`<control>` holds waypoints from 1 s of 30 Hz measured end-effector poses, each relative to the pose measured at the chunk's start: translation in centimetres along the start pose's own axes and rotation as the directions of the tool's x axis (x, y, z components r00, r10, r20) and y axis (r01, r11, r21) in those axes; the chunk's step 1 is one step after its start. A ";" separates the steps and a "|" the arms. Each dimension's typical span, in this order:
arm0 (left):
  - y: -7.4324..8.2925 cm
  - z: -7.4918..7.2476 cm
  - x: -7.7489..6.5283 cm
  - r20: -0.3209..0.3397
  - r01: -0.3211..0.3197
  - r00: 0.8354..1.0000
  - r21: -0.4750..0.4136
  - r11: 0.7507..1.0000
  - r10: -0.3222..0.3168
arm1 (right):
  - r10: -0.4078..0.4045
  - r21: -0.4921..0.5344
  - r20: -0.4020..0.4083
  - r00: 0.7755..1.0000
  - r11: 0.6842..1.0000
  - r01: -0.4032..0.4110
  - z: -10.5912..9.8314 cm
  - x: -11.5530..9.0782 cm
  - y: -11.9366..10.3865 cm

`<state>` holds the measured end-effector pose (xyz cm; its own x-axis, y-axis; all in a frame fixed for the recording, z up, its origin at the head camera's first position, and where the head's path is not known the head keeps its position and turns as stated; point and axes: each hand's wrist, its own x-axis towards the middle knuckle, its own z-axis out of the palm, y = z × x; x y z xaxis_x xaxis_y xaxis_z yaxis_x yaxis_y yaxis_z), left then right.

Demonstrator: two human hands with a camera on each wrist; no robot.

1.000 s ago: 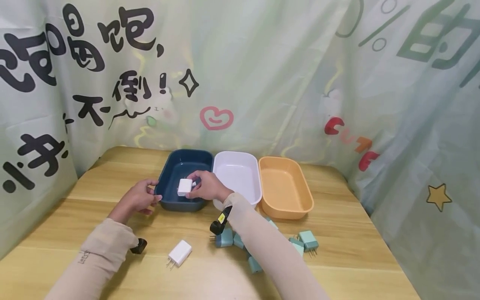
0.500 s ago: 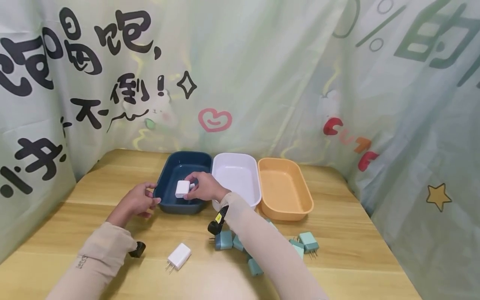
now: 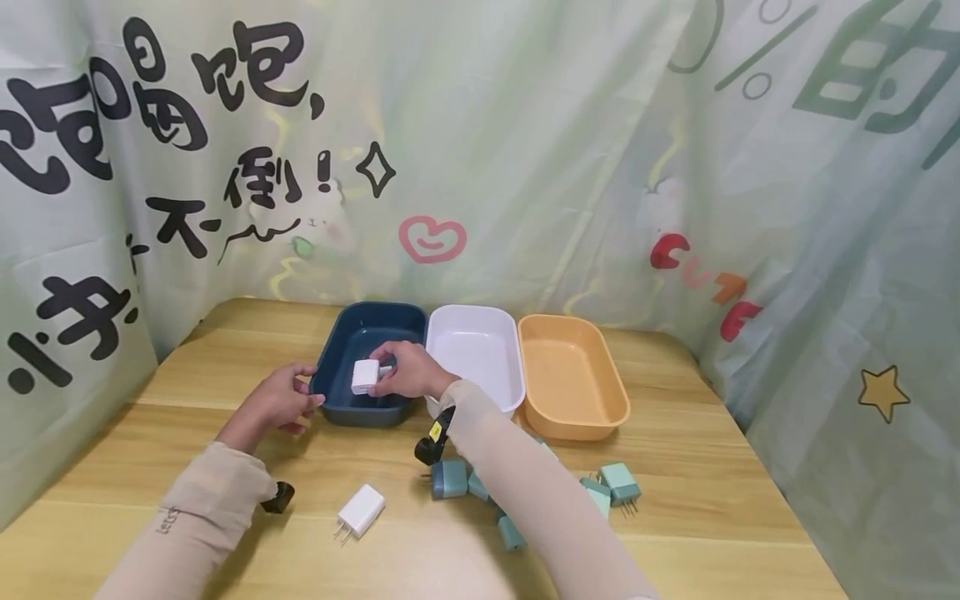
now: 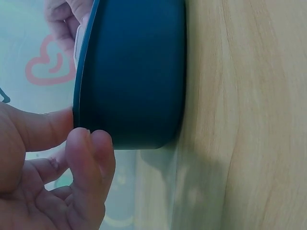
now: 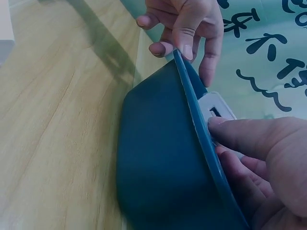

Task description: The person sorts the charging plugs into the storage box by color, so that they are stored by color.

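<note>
My left hand grips the left rim of the dark blue tray. In the left wrist view its thumb meets the rim while fingertips lie against the outer wall. Over that tray, my right hand pinches a white USB wall charger. The right wrist view shows the charger's port side just inside the rim, partly hidden by the thumb and tray wall. A second white charger lies on the table in front, prongs toward the lower left.
A white tray and an orange tray stand in a row right of the blue one. Several blue-green chargers lie on the wooden table, some hidden under the right sleeve. A printed curtain hangs behind.
</note>
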<state>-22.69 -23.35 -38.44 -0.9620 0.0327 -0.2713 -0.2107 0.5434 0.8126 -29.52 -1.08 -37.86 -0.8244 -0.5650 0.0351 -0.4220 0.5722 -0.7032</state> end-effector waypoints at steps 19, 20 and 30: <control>0.0 -0.1 0.2 0.013 -0.021 1.000 -0.007 1.000 0.021 | -0.024 0.109 0.036 0.999 0.994 0.020 -1.2 -2.5 -0.1; 0.0 -0.1 0.2 0.014 -0.021 1.000 -0.007 1.000 0.021 | -0.023 0.108 0.038 0.999 0.994 0.018 -1.2 -2.8 -0.2; 0.1 -0.1 0.0 0.019 -0.028 0.999 -0.014 1.000 0.028 | -0.101 0.090 0.087 0.991 0.992 0.093 -1.0 -5.0 -0.3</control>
<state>-22.73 -23.36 -38.29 -0.9641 0.0638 -0.2579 -0.1860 0.5309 0.8268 -25.64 2.13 -37.10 -0.7415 -0.6695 0.0443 -0.4615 0.4609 -0.7580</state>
